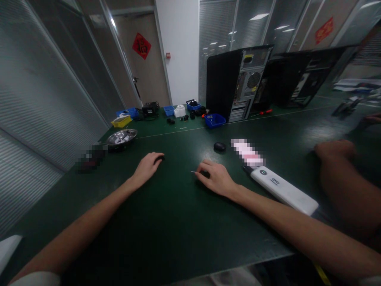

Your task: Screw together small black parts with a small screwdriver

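My left hand rests low over the green table with its fingers curled round a small rounded black object; most of that object is hidden. To the right, my right hand pinches a slim tool with a thin, bright metal tip pointing left. Its handle is mostly covered by my fingers, so its exact kind does not show. A gap of bare tabletop separates the two hands. Just beyond my right hand lies a black computer mouse.
A white power bank-like case marked 18 lies beside my right forearm. Another person's arm rests at right. A steel bowl with small parts, a yellow bin, a blue bin and a computer tower stand farther back.
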`<control>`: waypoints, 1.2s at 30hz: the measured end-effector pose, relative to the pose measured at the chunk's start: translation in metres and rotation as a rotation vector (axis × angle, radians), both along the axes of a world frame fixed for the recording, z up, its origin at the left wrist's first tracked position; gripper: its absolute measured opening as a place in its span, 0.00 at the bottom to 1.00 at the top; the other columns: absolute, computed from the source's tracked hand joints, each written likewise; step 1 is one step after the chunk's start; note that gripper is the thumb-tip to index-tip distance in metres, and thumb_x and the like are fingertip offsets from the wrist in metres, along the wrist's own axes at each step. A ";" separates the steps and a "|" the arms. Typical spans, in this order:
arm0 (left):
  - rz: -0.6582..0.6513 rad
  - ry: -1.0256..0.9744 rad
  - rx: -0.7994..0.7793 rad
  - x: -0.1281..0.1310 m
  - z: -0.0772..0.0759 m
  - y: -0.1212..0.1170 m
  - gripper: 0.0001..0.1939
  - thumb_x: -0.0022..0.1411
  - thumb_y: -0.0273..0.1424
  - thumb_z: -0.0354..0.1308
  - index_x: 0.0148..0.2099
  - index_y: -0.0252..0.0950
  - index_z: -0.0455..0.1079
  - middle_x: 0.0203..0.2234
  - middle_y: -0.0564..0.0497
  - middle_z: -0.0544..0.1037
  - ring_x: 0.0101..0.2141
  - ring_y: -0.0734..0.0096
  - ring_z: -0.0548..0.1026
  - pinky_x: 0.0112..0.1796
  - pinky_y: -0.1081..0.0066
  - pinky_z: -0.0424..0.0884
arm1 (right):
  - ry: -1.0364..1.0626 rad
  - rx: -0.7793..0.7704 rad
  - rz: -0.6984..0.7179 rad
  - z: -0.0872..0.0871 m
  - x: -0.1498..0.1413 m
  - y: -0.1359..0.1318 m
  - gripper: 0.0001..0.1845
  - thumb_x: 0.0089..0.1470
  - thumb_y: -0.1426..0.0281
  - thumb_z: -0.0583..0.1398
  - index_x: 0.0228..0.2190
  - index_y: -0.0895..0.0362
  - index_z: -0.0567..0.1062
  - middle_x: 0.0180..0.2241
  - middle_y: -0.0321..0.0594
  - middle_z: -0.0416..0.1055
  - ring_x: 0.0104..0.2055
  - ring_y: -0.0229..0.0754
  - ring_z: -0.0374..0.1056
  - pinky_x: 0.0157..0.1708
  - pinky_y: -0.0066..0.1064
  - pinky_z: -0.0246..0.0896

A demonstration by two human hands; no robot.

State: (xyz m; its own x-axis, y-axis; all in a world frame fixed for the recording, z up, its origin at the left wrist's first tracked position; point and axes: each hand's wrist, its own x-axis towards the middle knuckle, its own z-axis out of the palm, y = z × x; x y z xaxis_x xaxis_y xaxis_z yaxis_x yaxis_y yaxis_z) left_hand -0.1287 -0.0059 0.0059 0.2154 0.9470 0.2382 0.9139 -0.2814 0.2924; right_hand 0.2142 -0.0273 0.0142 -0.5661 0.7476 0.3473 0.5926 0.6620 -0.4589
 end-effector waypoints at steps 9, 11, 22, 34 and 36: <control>0.546 0.115 0.094 -0.160 0.004 0.015 0.19 0.71 0.31 0.50 0.56 0.23 0.69 0.47 0.42 0.76 0.50 0.53 0.70 0.54 0.58 0.65 | -0.011 -0.034 0.032 0.001 0.000 -0.001 0.09 0.65 0.63 0.59 0.38 0.55 0.75 0.40 0.39 0.71 0.35 0.38 0.66 0.34 0.31 0.57; 0.574 0.129 0.114 -0.169 -0.004 0.018 0.19 0.70 0.32 0.51 0.56 0.24 0.71 0.46 0.41 0.76 0.48 0.53 0.72 0.52 0.59 0.66 | -0.015 -0.035 0.032 0.001 0.000 -0.001 0.09 0.65 0.63 0.59 0.38 0.55 0.75 0.40 0.39 0.71 0.35 0.38 0.66 0.34 0.31 0.58; 0.653 0.142 0.278 -0.189 -0.025 0.035 0.20 0.66 0.31 0.48 0.53 0.27 0.75 0.49 0.35 0.75 0.51 0.48 0.72 0.56 0.55 0.66 | -0.019 -0.023 0.021 0.001 -0.001 -0.001 0.08 0.64 0.63 0.60 0.37 0.54 0.75 0.39 0.37 0.72 0.34 0.38 0.67 0.34 0.31 0.57; 0.625 0.128 0.306 -0.202 -0.034 0.041 0.20 0.67 0.31 0.47 0.50 0.28 0.78 0.49 0.35 0.75 0.49 0.50 0.72 0.56 0.56 0.67 | -0.008 -0.011 0.033 -0.001 -0.001 -0.001 0.08 0.64 0.64 0.60 0.37 0.54 0.75 0.39 0.38 0.72 0.34 0.38 0.66 0.33 0.31 0.57; 0.623 0.123 0.303 -0.203 -0.034 0.041 0.20 0.66 0.30 0.47 0.50 0.29 0.78 0.49 0.36 0.76 0.49 0.51 0.73 0.56 0.57 0.67 | -0.013 -0.016 0.031 -0.001 -0.001 -0.001 0.08 0.64 0.64 0.60 0.37 0.54 0.75 0.39 0.38 0.72 0.34 0.38 0.66 0.33 0.31 0.57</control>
